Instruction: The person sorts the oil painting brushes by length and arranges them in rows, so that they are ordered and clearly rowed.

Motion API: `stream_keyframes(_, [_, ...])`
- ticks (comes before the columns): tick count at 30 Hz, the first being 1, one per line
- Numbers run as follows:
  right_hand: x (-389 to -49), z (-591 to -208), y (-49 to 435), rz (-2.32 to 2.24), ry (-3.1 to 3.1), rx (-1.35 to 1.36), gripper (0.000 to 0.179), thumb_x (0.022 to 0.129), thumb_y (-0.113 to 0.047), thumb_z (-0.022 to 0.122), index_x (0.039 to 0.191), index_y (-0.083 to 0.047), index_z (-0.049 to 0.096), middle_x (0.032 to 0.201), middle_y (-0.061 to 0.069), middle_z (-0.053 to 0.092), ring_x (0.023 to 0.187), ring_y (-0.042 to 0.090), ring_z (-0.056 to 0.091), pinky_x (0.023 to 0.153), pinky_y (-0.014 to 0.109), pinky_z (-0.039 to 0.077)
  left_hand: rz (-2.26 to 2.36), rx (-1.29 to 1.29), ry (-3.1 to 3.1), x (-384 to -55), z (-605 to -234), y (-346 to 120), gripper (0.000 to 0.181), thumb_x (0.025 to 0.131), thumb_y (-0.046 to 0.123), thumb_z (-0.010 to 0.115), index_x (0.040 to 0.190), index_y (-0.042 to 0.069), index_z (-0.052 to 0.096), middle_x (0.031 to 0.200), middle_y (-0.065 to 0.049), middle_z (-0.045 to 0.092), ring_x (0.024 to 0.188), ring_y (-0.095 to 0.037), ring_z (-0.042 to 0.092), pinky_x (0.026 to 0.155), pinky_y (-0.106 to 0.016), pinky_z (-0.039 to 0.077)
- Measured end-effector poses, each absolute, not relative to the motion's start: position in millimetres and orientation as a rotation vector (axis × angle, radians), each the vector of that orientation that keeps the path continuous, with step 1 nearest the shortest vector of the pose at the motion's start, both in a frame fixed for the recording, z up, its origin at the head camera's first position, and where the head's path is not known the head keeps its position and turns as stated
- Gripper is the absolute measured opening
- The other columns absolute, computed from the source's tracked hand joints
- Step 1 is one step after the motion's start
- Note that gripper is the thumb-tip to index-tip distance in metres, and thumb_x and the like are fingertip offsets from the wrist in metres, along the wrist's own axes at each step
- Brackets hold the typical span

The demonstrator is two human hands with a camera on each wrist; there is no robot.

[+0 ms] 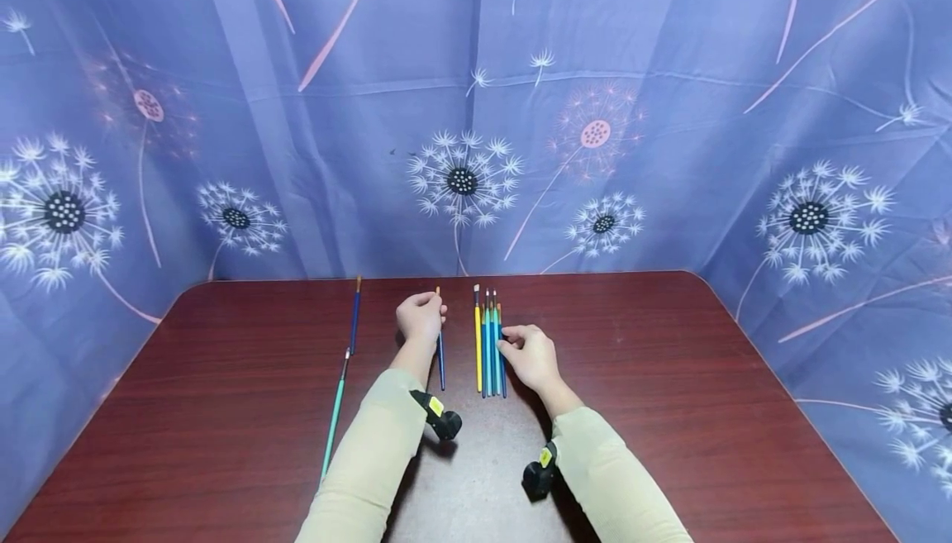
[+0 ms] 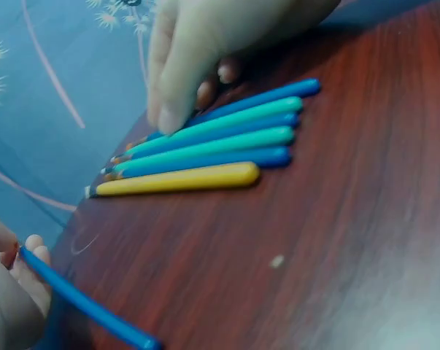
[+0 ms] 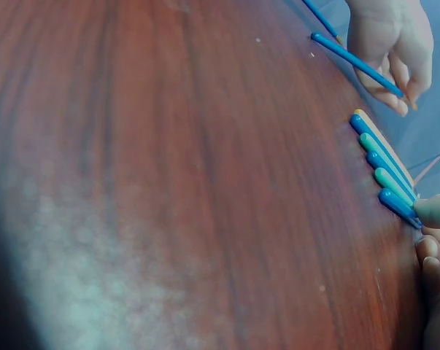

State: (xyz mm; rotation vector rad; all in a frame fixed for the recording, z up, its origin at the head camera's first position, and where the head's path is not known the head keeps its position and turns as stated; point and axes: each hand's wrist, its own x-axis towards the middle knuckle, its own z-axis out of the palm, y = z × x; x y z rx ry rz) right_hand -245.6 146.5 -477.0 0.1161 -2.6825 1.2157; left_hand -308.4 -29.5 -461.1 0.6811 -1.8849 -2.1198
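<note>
Near the back of the table, my left hand [image 1: 421,316] pinches a blue paintbrush [image 1: 442,361] close to its brush end, with the handle pointing toward me. To its right lies a row of paintbrushes side by side, bristles facing away. A yellow paintbrush [image 1: 478,349] forms the left edge, followed by alternating blue and teal handles. My right hand [image 1: 530,354] is at the row's right edge, thumb and fingers around the outermost blue paintbrush [image 2: 296,89]. The thumb [image 2: 172,117] overlaps the neighbouring teal paintbrush [image 2: 282,106] in the left wrist view.
Farther left lie another blue paintbrush [image 1: 355,316] and a teal paintbrush [image 1: 335,419], nearly end to end. The dark red wooden table [image 1: 669,411] ends at a blue dandelion-print curtain [image 1: 357,154] behind it. My left sleeve passes close to the teal paintbrush's near end.
</note>
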Motion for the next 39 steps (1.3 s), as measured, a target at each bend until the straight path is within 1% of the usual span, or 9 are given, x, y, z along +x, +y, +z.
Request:
stream_keyframes(6, [-245, -476, 147, 1.219, -2.68, 0.117, 0.025, 0.085, -0.017, 0.068, 0.106, -0.004, 0.071, 0.091, 0.009, 0.065, 0.076, 0.017, 0.061, 0.067, 0.031, 0.051, -2.19, 0.632, -1.887, -306, -453, -47, 0.028, 0.084, 0.0, 0.058, 0.11, -0.007, 0.064, 0.106, -0.028, 0.066, 0.062, -0.01, 0.063, 0.061, -0.026, 0.057])
stream_keyframes(11, [-245, -477, 147, 1.23, -2.683, 0.115, 0.025, 0.085, -0.017, 0.068, 0.107, -0.004, 0.071, 0.092, 0.009, 0.065, 0.077, 0.017, 0.06, 0.068, 0.031, 0.051, -2.231, 0.6, -1.899, -305, -450, -61, 0.03, 0.086, -0.001, 0.058, 0.115, -0.007, 0.062, 0.112, -0.029, 0.064, 0.07, -0.015, 0.066, 0.07, -0.03, 0.058])
stream_keyframes(18, [-246, -479, 147, 1.231, -2.68, 0.11, 0.025, 0.085, -0.017, 0.068, 0.106, -0.005, 0.071, 0.091, 0.008, 0.065, 0.077, 0.017, 0.061, 0.068, 0.032, 0.051, -2.31, 0.536, -1.88, -307, -448, -78, 0.033, 0.089, -0.005, 0.053, 0.122, -0.01, 0.056, 0.12, -0.032, 0.058, 0.068, -0.007, 0.063, 0.071, -0.026, 0.058])
stream_keyframes(24, [-247, -479, 147, 1.228, -2.694, 0.089, 0.026, 0.085, -0.018, 0.068, 0.107, -0.006, 0.071, 0.092, 0.007, 0.065, 0.077, 0.016, 0.06, 0.067, 0.031, 0.05, -2.3, 0.508, -1.876, -312, -448, -94, 0.037, 0.089, -0.005, 0.054, 0.125, -0.01, 0.054, 0.123, -0.031, 0.056, 0.063, -0.001, 0.062, 0.072, -0.023, 0.057])
stream_keyframes(27, [-248, -479, 147, 1.228, -2.698, 0.086, 0.026, 0.085, -0.018, 0.068, 0.108, -0.006, 0.071, 0.093, 0.008, 0.065, 0.077, 0.017, 0.06, 0.068, 0.031, 0.05, -2.292, 0.509, -1.855, -314, -448, -102, 0.036, 0.088, -0.005, 0.055, 0.124, -0.01, 0.055, 0.116, -0.027, 0.061, 0.062, -0.001, 0.062, 0.073, -0.024, 0.057])
stream_keyframes(30, [-248, -478, 147, 1.231, -2.697, 0.089, 0.026, 0.085, -0.018, 0.067, 0.108, -0.005, 0.07, 0.093, 0.008, 0.065, 0.078, 0.017, 0.061, 0.068, 0.032, 0.051, -2.286, 0.514, -1.817, -315, -447, -109, 0.036, 0.087, -0.006, 0.057, 0.122, -0.011, 0.056, 0.094, -0.012, 0.067, 0.062, -0.003, 0.062, 0.075, -0.027, 0.058])
stream_keyframes(33, [-247, -477, 148, 1.235, -2.697, 0.089, 0.026, 0.085, -0.017, 0.067, 0.108, -0.005, 0.07, 0.093, 0.008, 0.065, 0.078, 0.017, 0.06, 0.068, 0.032, 0.05, -2.271, 0.534, -1.796, -316, -446, -115, 0.036, 0.086, -0.005, 0.059, 0.12, -0.011, 0.057, 0.079, 0.0, 0.065, 0.064, -0.004, 0.064, 0.078, -0.029, 0.057])
stream_keyframes(37, [-246, -477, 147, 1.232, -2.695, 0.096, 0.026, 0.085, -0.017, 0.067, 0.108, -0.005, 0.07, 0.093, 0.009, 0.065, 0.078, 0.017, 0.06, 0.068, 0.031, 0.051, -2.239, 0.559, -1.798, -316, -443, -125, 0.035, 0.085, -0.004, 0.06, 0.119, -0.01, 0.059, 0.078, 0.0, 0.066, 0.065, -0.005, 0.065, 0.077, -0.028, 0.057])
stream_keyframes(39, [-246, -477, 147, 1.24, -2.694, 0.095, 0.026, 0.085, -0.018, 0.067, 0.108, -0.006, 0.071, 0.094, 0.009, 0.065, 0.078, 0.017, 0.061, 0.068, 0.031, 0.051, -2.219, 0.572, -1.804, -317, -442, -130, 0.034, 0.085, -0.003, 0.061, 0.119, -0.008, 0.06, 0.074, 0.003, 0.066, 0.065, -0.004, 0.065, 0.074, -0.025, 0.057])
